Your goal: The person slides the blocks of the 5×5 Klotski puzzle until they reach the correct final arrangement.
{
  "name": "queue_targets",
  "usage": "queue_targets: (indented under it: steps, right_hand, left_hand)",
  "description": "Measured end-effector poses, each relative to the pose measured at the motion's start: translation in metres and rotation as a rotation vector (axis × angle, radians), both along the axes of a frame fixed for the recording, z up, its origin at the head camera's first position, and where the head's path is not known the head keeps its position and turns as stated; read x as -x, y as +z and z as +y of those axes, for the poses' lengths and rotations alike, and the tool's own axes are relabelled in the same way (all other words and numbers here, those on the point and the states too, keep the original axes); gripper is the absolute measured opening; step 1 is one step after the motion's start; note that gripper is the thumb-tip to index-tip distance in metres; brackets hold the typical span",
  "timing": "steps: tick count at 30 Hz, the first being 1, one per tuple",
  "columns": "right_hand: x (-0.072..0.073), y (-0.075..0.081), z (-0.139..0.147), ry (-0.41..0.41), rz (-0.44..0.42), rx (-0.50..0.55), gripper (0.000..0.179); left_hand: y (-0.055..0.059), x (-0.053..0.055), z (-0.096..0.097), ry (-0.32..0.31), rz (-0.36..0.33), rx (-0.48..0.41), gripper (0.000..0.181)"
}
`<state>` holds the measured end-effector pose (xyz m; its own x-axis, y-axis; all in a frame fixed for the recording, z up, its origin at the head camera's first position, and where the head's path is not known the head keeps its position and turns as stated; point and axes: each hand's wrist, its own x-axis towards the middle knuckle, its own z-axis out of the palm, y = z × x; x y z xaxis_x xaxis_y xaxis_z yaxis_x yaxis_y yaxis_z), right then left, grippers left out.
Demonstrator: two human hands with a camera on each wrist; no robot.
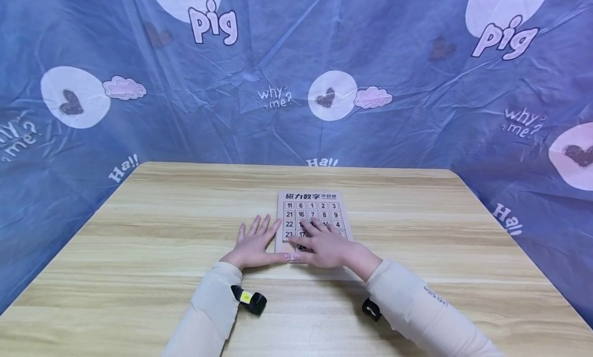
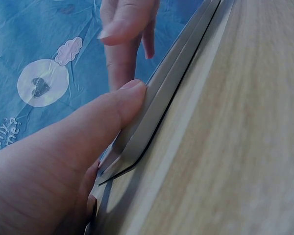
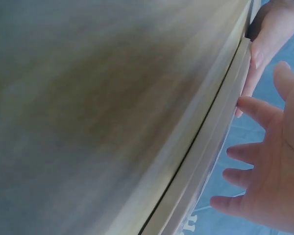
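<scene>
A sliding number puzzle (image 1: 280,196) lies flat on the table, with numbered tiles under a printed heading. My left hand (image 1: 255,246) is at its lower left corner, fingers spread; in the left wrist view its thumb (image 2: 100,120) rests on the board's edge. Over the lower rows my right hand (image 1: 324,246) spreads its fingers, hiding several tiles. Its index fingertip reaches the tile 23 (image 1: 289,234), at the left end of a row. A bare slot (image 1: 288,247) shows below that tile. In the right wrist view the right hand's (image 3: 277,156) other fingers are held apart from the board.
The wood-grain table (image 1: 185,202) extends around the puzzle on all sides. A blue printed curtain (image 1: 259,130) hangs behind its far edge. Black wrist cameras are strapped at the left sleeve (image 1: 215,290) and the right sleeve (image 1: 403,290).
</scene>
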<state>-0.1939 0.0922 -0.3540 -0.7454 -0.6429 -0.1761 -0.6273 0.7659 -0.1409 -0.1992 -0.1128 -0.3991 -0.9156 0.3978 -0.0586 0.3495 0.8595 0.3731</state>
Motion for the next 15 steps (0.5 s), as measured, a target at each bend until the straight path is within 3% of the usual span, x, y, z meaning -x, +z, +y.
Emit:
queue_targets:
  steps: [7,15]
  right_hand:
    - [0.018,0.0,-0.004,-0.064,-0.027,0.036,0.057]
    - [0.041,0.001,-0.014,-0.143,-0.034,-0.017,0.061]
  left_hand:
    - [0.001,0.0,0.0,0.003,-0.009,-0.001,0.094]
    - [0.001,0.0,-0.001,0.0,-0.007,0.007,0.093]
